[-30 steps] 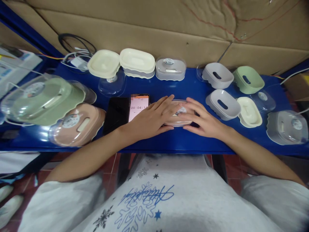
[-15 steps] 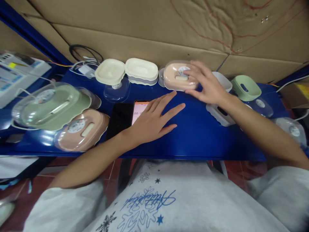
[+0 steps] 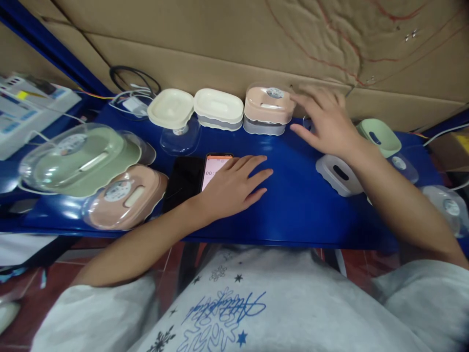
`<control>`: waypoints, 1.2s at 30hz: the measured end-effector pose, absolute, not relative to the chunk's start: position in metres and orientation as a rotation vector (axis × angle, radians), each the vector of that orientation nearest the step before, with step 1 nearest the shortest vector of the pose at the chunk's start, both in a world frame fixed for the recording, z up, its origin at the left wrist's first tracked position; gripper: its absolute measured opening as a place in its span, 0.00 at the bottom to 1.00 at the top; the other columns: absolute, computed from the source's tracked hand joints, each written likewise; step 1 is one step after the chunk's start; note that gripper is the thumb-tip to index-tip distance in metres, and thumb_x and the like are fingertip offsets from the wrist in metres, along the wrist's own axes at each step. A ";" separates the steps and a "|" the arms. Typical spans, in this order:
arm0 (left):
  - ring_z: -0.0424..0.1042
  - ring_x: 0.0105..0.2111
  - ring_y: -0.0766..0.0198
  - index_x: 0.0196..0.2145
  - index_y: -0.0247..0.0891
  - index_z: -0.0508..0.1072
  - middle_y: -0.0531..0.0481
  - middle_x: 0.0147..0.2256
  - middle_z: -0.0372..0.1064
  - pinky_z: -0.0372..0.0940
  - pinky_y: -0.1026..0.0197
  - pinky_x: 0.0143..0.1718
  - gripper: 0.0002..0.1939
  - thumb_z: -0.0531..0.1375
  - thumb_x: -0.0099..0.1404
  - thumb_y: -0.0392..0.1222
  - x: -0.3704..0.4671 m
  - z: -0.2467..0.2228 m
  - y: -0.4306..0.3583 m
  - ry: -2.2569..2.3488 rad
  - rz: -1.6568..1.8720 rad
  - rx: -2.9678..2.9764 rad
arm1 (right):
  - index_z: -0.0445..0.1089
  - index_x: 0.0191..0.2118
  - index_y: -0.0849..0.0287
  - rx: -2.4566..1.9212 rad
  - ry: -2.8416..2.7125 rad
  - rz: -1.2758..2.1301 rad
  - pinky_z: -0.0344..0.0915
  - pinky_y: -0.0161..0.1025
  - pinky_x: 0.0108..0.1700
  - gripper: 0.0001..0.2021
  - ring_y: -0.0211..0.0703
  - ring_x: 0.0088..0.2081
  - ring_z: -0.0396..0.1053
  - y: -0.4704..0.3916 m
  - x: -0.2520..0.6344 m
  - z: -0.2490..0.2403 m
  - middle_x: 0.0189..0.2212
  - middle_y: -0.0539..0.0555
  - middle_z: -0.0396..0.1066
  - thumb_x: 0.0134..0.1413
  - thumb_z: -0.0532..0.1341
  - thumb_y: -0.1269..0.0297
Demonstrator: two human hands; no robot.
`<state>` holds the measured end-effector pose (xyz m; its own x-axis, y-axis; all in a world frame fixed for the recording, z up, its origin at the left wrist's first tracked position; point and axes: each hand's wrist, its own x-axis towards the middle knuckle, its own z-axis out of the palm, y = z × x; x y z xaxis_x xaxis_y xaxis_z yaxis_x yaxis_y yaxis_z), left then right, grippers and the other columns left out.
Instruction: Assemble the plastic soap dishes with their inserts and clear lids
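My right hand (image 3: 326,120) is raised over the back of the table with fingers apart, holding nothing. Just left of its fingertips stands a pink soap box (image 3: 269,113) with a clear lid and a grey base, at the end of a row. My left hand (image 3: 236,188) lies with fingers spread, palm down, partly covering a lit phone (image 3: 216,168) that shows a timer. Right of it is a grey slotted tray (image 3: 339,173), near my right wrist. A green slotted tray (image 3: 377,137) sits behind my right forearm.
Two cream trays, an oval one (image 3: 170,108) and a longer one (image 3: 219,105), stand along the cardboard wall (image 3: 205,54). On the left are a green soap box (image 3: 88,164), a pink one (image 3: 124,198), and a dark phone-like slab (image 3: 182,178). Clear lids (image 3: 445,205) lie right. Cables (image 3: 135,100) coil at back left.
My right hand has come off the pink soap box and moved right. That box now stands squarely atop a grey base beside the cream tray. My left hand has drawn slightly toward me.
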<state>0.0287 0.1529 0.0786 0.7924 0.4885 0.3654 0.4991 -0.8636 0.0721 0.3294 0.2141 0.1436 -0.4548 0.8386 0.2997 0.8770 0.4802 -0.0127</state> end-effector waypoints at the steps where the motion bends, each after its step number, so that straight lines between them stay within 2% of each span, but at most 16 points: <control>1: 0.73 0.62 0.43 0.64 0.37 0.74 0.35 0.66 0.69 0.70 0.42 0.61 0.20 0.57 0.80 0.45 0.027 0.081 0.156 -0.865 -0.597 -2.935 | 0.62 0.73 0.52 -1.487 -2.465 -0.194 0.59 0.70 0.71 0.28 0.66 0.72 0.62 0.199 0.333 0.147 0.72 0.58 0.66 0.76 0.55 0.48; 4: 0.75 0.59 0.44 0.65 0.37 0.73 0.38 0.61 0.74 0.70 0.42 0.58 0.21 0.55 0.80 0.44 0.021 0.089 0.172 -1.157 -0.583 -2.848 | 0.73 0.64 0.60 -1.521 -2.457 -0.182 0.69 0.62 0.64 0.23 0.64 0.62 0.75 0.154 0.349 0.142 0.61 0.63 0.77 0.76 0.56 0.51; 8: 0.71 0.59 0.43 0.69 0.36 0.67 0.38 0.62 0.72 0.67 0.39 0.58 0.24 0.53 0.80 0.43 0.007 0.099 0.213 -1.629 -0.498 -2.559 | 0.77 0.59 0.59 -1.631 -2.440 -0.166 0.75 0.60 0.57 0.22 0.64 0.54 0.79 0.115 0.371 0.113 0.55 0.62 0.81 0.76 0.56 0.50; 10: 0.66 0.62 0.44 0.71 0.35 0.62 0.39 0.67 0.66 0.63 0.36 0.61 0.26 0.53 0.80 0.43 -0.001 0.099 0.237 -1.704 -0.485 -2.473 | 0.76 0.61 0.59 -1.596 -2.479 -0.092 0.74 0.61 0.59 0.23 0.64 0.56 0.78 0.110 0.382 0.100 0.56 0.63 0.80 0.75 0.56 0.50; 12: 0.63 0.62 0.47 0.70 0.34 0.62 0.41 0.69 0.64 0.59 0.34 0.64 0.25 0.54 0.79 0.41 -0.005 0.094 0.257 -1.686 -0.539 -2.449 | 0.73 0.64 0.56 -1.481 -2.505 0.034 0.72 0.61 0.63 0.23 0.62 0.59 0.77 0.112 0.392 0.092 0.58 0.62 0.78 0.74 0.57 0.50; 15: 0.64 0.59 0.50 0.60 0.34 0.71 0.42 0.65 0.69 0.61 0.37 0.62 0.18 0.55 0.77 0.41 -0.003 0.085 0.273 -1.646 -0.553 -2.427 | 0.68 0.69 0.48 -1.370 -2.484 0.149 0.72 0.61 0.64 0.23 0.60 0.62 0.75 0.120 0.403 0.087 0.62 0.58 0.75 0.74 0.59 0.52; 18: 0.68 0.57 0.48 0.54 0.36 0.75 0.40 0.60 0.73 0.64 0.40 0.57 0.15 0.53 0.77 0.39 0.004 0.078 0.272 -1.694 -0.473 -2.378 | 0.68 0.69 0.46 -1.354 -2.488 0.142 0.71 0.64 0.66 0.23 0.61 0.66 0.72 0.123 0.406 0.084 0.65 0.57 0.73 0.74 0.60 0.53; 20: 0.68 0.56 0.49 0.55 0.36 0.74 0.40 0.59 0.74 0.63 0.40 0.56 0.16 0.51 0.77 0.39 0.006 0.076 0.270 -1.720 -0.439 -2.367 | 0.69 0.69 0.47 -1.354 -2.499 0.152 0.70 0.64 0.67 0.23 0.61 0.67 0.71 0.122 0.402 0.082 0.66 0.58 0.73 0.73 0.60 0.53; 23: 0.62 0.56 0.52 0.58 0.35 0.71 0.42 0.59 0.72 0.60 0.39 0.57 0.18 0.49 0.78 0.41 0.003 0.072 0.274 -1.711 -0.479 -2.414 | 0.69 0.69 0.47 -1.359 -2.508 0.170 0.70 0.63 0.68 0.23 0.62 0.66 0.71 0.120 0.396 0.082 0.66 0.58 0.71 0.73 0.60 0.53; 28: 0.55 0.55 0.52 0.56 0.37 0.72 0.43 0.58 0.69 0.53 0.37 0.58 0.18 0.46 0.80 0.41 0.004 0.074 0.284 -1.699 -0.437 -2.474 | 0.62 0.73 0.44 -1.484 -2.493 0.089 0.71 0.66 0.64 0.27 0.67 0.66 0.70 0.116 0.393 0.086 0.68 0.61 0.68 0.74 0.58 0.49; 32: 0.56 0.56 0.52 0.56 0.39 0.73 0.45 0.59 0.68 0.51 0.40 0.61 0.16 0.48 0.82 0.43 0.015 0.092 0.270 -1.786 -0.334 -2.422 | 0.56 0.76 0.48 -1.667 -2.479 0.088 0.73 0.71 0.57 0.37 0.74 0.59 0.74 0.116 0.399 0.085 0.67 0.66 0.68 0.68 0.63 0.43; 36: 0.65 0.53 0.51 0.55 0.40 0.76 0.43 0.55 0.72 0.60 0.45 0.55 0.15 0.53 0.81 0.45 0.022 0.109 0.234 -1.622 -0.346 -2.490 | 0.59 0.74 0.49 -1.627 -2.473 0.189 0.74 0.67 0.60 0.32 0.70 0.60 0.74 0.116 0.404 0.082 0.65 0.65 0.69 0.70 0.61 0.49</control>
